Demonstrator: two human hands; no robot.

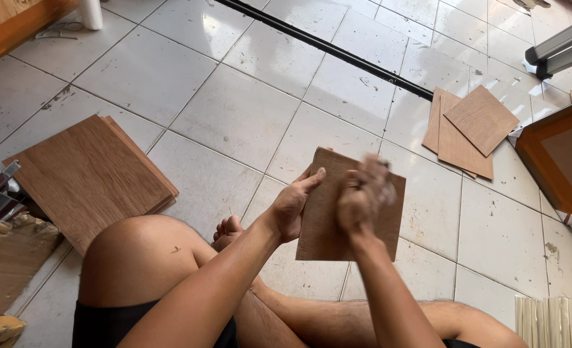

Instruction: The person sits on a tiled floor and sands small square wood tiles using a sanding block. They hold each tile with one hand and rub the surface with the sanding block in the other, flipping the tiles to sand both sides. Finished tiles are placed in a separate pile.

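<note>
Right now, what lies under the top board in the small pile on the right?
Under the top board lie at least two more boards, fanned out on the tile floor. Their middles are covered, so anything between them is hidden.

Views: I have one, the head camera worn by the person.
Position: I look from above a person seated on the tiled floor [234,116], their bare knee at lower left of the frame.
Facing: steeply down and forward, across the floor toward a dark track crossing the upper middle.
Nearness: close; the left hand [292,206] and right hand [360,200] fill the centre, forearms entering from the bottom edge.
Tilt: I see the tile lines run diagonally.
Shared scene: no second view.
</note>
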